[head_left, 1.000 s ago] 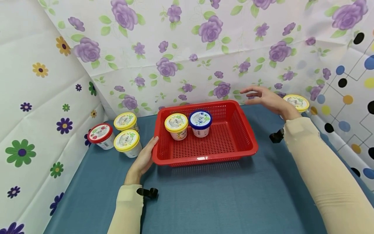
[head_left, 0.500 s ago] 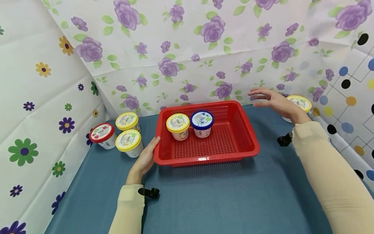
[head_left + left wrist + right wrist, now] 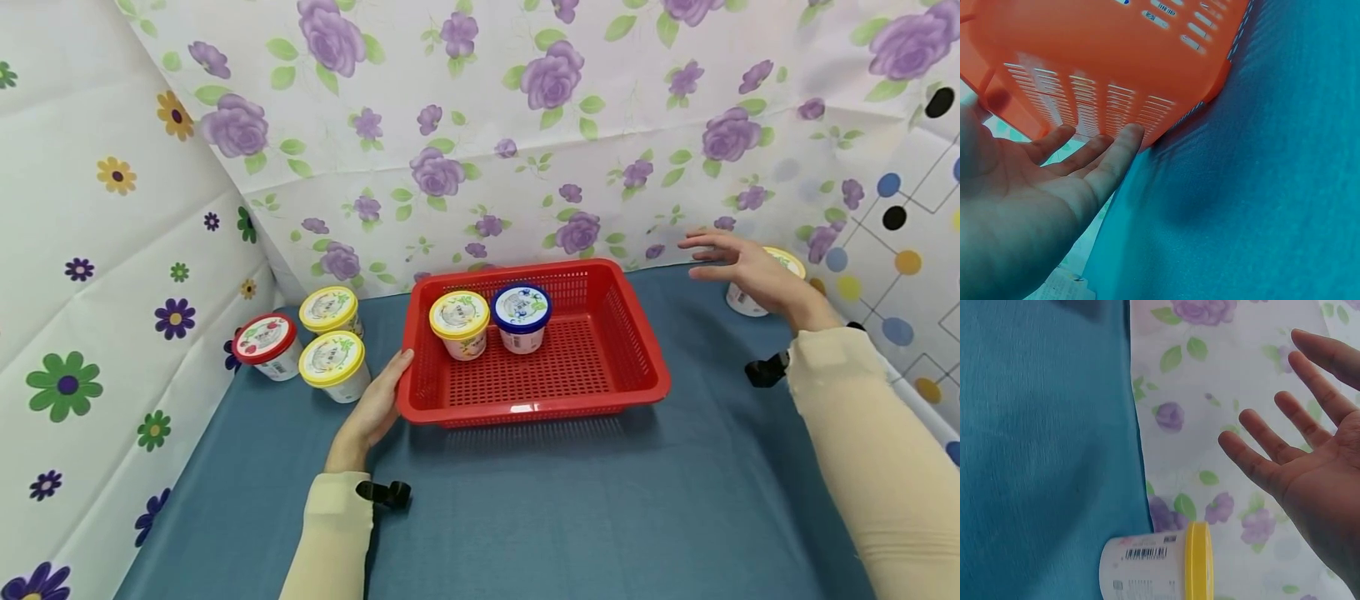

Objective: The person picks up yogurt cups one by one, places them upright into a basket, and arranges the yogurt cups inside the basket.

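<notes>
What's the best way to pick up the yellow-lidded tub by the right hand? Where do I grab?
I'd grip the yellow-lidded tub round its white sides, just under the lid, probably from above on the side facing the red basket. It stands upright, its lid sticks out like a little lip, and flowered cloth rises behind it.

Your long sleeves are plain cream: the left sleeve (image 3: 327, 537) and the right sleeve (image 3: 873, 450) both end at the wrist in cuffs (image 3: 828, 354) with slightly uneven edges. Fine creases cross your right sleeve. A small, blocky black device (image 3: 390, 495) juts from your left wrist, and a similar dark device (image 3: 767, 371) from your right. Your left hand (image 3: 377, 404) and right hand (image 3: 757, 271) are bare.
</notes>
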{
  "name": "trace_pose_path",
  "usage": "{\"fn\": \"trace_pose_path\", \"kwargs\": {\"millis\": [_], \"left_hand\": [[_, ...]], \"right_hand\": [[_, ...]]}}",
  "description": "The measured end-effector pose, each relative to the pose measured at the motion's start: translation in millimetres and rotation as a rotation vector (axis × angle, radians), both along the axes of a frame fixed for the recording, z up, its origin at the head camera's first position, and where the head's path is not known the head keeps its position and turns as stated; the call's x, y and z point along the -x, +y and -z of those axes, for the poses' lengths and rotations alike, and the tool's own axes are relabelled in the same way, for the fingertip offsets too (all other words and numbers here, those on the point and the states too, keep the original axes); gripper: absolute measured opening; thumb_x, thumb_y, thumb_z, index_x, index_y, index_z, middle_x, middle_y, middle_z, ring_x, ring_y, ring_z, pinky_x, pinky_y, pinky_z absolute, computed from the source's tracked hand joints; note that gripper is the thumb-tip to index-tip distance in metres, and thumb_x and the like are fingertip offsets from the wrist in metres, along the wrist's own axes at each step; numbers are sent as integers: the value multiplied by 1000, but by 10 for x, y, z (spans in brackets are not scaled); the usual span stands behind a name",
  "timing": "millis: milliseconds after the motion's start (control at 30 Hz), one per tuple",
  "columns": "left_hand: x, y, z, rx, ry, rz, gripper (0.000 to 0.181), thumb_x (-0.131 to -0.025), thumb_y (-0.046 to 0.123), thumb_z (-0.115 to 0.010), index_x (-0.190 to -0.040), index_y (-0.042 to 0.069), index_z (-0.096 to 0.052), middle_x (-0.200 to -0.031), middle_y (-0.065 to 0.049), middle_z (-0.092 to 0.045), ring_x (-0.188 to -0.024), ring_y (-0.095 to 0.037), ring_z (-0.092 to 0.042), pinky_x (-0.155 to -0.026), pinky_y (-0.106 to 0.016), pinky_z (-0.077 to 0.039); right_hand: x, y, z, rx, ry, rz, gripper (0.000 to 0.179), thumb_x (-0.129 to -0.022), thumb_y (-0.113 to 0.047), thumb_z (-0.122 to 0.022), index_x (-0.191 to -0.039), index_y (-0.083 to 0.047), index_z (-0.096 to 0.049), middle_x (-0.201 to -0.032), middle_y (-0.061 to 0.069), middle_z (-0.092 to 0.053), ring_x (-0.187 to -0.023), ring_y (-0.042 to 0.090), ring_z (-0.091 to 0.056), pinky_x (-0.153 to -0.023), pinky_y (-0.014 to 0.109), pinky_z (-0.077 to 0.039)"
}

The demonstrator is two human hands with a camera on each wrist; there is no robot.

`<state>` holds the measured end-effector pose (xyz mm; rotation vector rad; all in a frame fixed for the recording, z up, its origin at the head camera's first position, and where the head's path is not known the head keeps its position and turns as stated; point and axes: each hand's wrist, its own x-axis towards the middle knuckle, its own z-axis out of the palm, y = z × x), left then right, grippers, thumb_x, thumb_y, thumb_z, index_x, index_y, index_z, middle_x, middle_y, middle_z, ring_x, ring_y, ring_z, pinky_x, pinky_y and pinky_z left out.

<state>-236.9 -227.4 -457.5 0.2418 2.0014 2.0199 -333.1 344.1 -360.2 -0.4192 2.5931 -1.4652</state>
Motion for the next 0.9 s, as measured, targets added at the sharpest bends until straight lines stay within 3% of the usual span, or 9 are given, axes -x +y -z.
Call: {"fn": "trace_pose_path", "kwargs": {"millis": [200,400,500,900], "left_hand": [[2,1,7,-1,-12,-11,60,-113,48,-34,-159,11,-30,-135,-24,-54,-106,-18,-62,-91,-30,-53],[0,-1,-1,-7,-18,-12,59,-113,48,-34,-160,12,-30,-135,-24,-53,-107,-19,-62,-92,-31,-53],[-6,-1,-9,-2,-14,-10,60,-113,49,-34,-161,12,-29,-137,-26,-52,-108,-19,-61,-92,-31,-53],[-3,6,-17,-7,-24,-9,62,-113,50,-34,-162,12,-27,-142,-26,-49,-112,-20,-60,-93,-29,-52]], "right_hand": [[-40,130,23,-35,1,24,60,-107,-24,-62,-160,-10,-39,-173,6,-13,-148,39,-28,-112,62,-31],[-87,279,79,-53,43,46,56,-106,-25,-62,-159,-16,-43,-169,4,-23,-144,37,-34,-95,24,-42],[-98,347,105,-9,54,39,55,-107,-21,-61,-159,-16,-43,-167,4,-26,-143,35,-33,-88,13,-42],[-184,585,155,38,53,97,51,-108,-17,-59,-157,-21,-47,-158,-7,-35,-142,29,-35,-86,14,-42]]}}
